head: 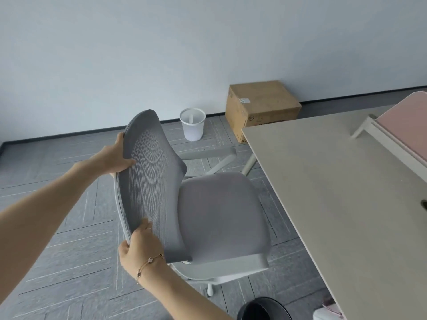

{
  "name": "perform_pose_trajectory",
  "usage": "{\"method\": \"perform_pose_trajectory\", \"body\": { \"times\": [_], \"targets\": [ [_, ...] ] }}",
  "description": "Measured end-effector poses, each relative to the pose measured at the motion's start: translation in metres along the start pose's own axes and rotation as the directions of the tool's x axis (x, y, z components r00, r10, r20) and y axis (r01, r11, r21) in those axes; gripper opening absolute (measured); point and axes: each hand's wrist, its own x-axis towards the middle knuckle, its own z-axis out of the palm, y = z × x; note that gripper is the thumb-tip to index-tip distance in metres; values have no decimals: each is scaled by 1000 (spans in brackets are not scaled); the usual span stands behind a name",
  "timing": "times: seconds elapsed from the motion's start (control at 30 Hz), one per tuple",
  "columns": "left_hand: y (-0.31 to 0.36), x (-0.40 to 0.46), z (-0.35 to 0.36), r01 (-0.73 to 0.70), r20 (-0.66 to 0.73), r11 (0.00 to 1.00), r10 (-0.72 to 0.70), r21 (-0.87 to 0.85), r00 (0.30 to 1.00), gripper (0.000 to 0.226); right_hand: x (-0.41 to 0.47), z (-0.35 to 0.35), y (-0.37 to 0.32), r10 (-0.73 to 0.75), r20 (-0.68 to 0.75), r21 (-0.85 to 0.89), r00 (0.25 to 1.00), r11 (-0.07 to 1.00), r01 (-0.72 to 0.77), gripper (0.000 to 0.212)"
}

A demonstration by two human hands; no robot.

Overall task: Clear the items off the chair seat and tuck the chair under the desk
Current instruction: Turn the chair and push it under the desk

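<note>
Head view: seat (221,213) was bare, so clearing looked done; tucking step in hand. Left hand (115,155) clamped the backrest (150,179) top edge at 10 o'clock, right hand (138,248) clamped its lower edge at 7 o'clock. Chair sat just beside the bench (335,192), which lay at 3 o'clock. Next move likely needs a swivel and push under. Ribbed grey mesh back, padded fabric seat, smooth pale bench top.
</note>
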Motion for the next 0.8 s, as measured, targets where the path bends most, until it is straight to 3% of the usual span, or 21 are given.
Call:
{"method": "perform_pose_trajectory", "body": {
  "times": [0.4,0.5,0.8],
  "targets": [
    [86,-27,41,-72,28,995,75,-74,997,83,-40,-39,82,38,-181,-16,983,999,-41,41],
    [98,-35,47,-133,43,984,139,-118,989,75,-52,-48,102,34,-210,-17,977,999,-38,32],
    [117,-52,69,-340,89,940,340,-9,936,70,-78,-68,142,36,-251,-13,967,999,-41,26]
  ]
}}
